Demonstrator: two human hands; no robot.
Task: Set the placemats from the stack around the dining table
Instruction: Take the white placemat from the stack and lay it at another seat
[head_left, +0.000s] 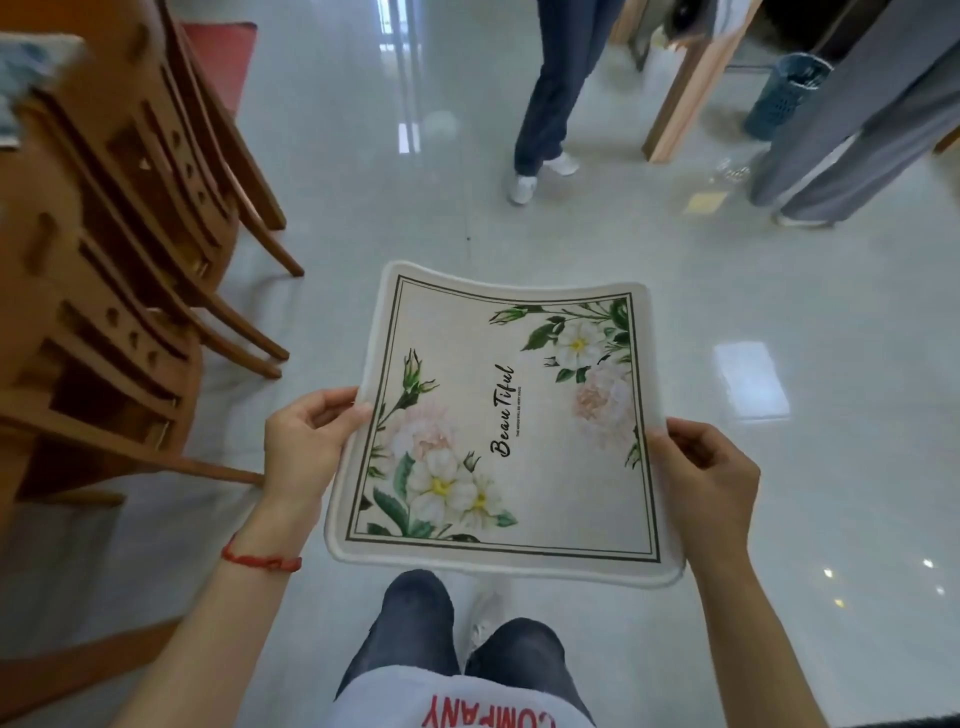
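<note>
I see the floral placemat (506, 421) at frame centre, above the floor, my left hand (306, 441) pinching its left edge, my right hand (701, 478) gripping its right edge, wooden chairs (130, 234) upper left.

A glossy pale tiled floor (337, 156) mirrors bright ceiling lights. Brown slatted wooden chairs (119, 218) stand at left; a dark blue perforated plastic bin (779, 96) sits beside a light wooden post (685, 88).
</note>
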